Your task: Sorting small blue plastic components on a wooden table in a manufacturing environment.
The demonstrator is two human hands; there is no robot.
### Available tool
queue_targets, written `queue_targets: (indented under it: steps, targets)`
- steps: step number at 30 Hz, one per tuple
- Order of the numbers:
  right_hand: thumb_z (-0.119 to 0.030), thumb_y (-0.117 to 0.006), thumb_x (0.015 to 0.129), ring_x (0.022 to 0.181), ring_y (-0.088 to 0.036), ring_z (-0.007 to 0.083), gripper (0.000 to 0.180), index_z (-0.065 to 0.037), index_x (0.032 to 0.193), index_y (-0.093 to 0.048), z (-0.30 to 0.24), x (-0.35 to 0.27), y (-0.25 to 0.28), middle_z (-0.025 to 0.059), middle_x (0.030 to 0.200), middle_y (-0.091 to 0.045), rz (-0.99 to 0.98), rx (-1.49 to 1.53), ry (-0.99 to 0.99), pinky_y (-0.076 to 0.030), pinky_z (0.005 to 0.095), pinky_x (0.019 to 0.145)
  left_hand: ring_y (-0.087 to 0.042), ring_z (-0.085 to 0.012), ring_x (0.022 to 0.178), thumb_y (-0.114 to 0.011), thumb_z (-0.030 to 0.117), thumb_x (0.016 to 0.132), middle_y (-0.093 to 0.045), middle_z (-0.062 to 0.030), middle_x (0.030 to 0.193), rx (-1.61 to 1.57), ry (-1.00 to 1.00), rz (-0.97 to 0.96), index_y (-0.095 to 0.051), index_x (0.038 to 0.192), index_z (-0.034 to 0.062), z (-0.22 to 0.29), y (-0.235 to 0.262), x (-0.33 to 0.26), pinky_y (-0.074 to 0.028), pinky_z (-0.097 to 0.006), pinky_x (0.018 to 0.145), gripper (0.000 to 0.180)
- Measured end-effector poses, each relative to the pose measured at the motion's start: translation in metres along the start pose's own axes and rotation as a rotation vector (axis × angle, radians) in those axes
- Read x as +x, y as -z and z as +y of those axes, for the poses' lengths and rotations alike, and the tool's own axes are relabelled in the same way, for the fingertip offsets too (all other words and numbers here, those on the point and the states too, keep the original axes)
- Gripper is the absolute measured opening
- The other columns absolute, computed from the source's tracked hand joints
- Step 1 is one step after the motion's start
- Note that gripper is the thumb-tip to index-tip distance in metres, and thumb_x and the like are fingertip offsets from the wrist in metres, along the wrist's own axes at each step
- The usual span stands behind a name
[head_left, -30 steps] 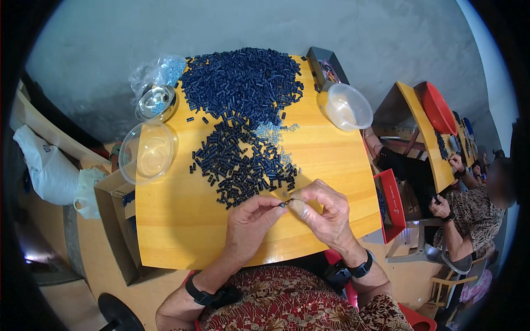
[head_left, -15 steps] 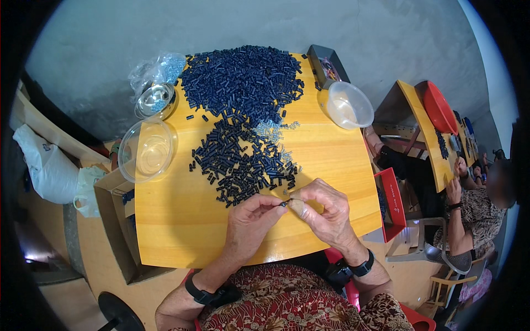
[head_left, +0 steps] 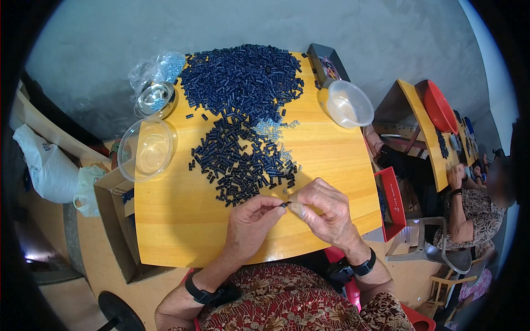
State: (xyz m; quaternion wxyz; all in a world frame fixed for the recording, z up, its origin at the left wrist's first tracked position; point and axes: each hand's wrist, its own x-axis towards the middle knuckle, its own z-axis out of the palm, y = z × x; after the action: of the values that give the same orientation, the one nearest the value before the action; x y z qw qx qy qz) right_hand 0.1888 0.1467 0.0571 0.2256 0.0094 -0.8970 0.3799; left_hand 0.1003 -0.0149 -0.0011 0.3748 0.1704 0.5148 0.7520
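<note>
Between the fingertips of both hands, over the near part of the yellow table (head_left: 187, 220), sits a small dark plastic piece (head_left: 285, 204). My left hand (head_left: 249, 223) pinches it from the left. From the right, my right hand (head_left: 323, 211) closes thumb and fingers at its other end; what exactly lies under that thumb is hidden. Just beyond my fingers spreads a smaller heap of short black plastic tubes (head_left: 234, 160). A bigger heap of the same dark tubes (head_left: 240, 80) fills the far side. Small silvery screws (head_left: 269, 129) lie between and beside the heaps.
Clear plastic bowls (head_left: 148, 150) (head_left: 349, 105) stand at the table's left and right edges. A metal bowl (head_left: 155, 101), a plastic bag (head_left: 170, 66) and a grey tray (head_left: 329, 66) sit farther back. A cardboard box (head_left: 118, 231) and a red box (head_left: 391, 204) flank the table. Another person sits at right.
My right thumb and fingers have shifted slightly around the small piece, while my left hand stays almost still. The person at right has brought their hands closer together.
</note>
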Motion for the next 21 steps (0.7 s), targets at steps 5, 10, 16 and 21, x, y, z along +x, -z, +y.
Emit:
queue_targets:
  steps: [5,10,16,21]
  targets:
    - [-0.002,-0.071,0.081,0.078,-0.064,0.0264,0.009,0.0,0.089,-0.067,0.002,-0.002,-0.003,0.0106,0.086,-0.069,0.019,0.018,0.008,-0.052,0.0352,0.07,-0.063,-0.0087,0.092,-0.067,-0.001,0.091,-0.068,-0.0041,0.099,0.077,-0.018,-0.002,-0.066,0.104,-0.0017,-0.001,-0.001,0.0,-0.051,-0.022,0.083,0.013]
    - [-0.004,-0.074,0.081,0.075,-0.065,0.0248,0.009,0.0,0.086,-0.067,0.006,-0.006,-0.007,0.0115,0.084,-0.07,0.043,-0.006,0.033,-0.051,0.034,0.069,-0.062,-0.0073,0.091,-0.066,-0.001,0.091,-0.067,-0.0022,0.098,0.15,-0.012,0.008,-0.066,0.102,-0.0017,0.0,-0.001,-0.001,-0.05,-0.022,0.083,0.011]
    - [-0.005,-0.074,0.082,0.075,-0.065,0.0237,0.01,0.001,0.085,-0.067,0.004,-0.007,-0.011,0.0113,0.082,-0.069,0.119,0.071,-0.055,-0.051,0.034,0.069,-0.062,-0.0078,0.092,-0.065,-0.001,0.092,-0.067,-0.003,0.1,0.141,-0.012,0.006,-0.065,0.104,-0.0017,0.004,-0.003,-0.001,-0.05,-0.022,0.084,0.012]
    - [-0.004,-0.074,0.082,0.075,-0.065,0.0231,0.01,0.001,0.086,-0.066,0.003,-0.008,-0.012,0.011,0.083,-0.069,0.143,0.057,-0.05,-0.05,0.0334,0.068,-0.062,-0.0088,0.093,-0.065,-0.001,0.092,-0.067,-0.0042,0.101,0.151,-0.017,0.005,-0.065,0.105,-0.002,0.004,-0.002,-0.001,-0.051,-0.023,0.085,0.013]
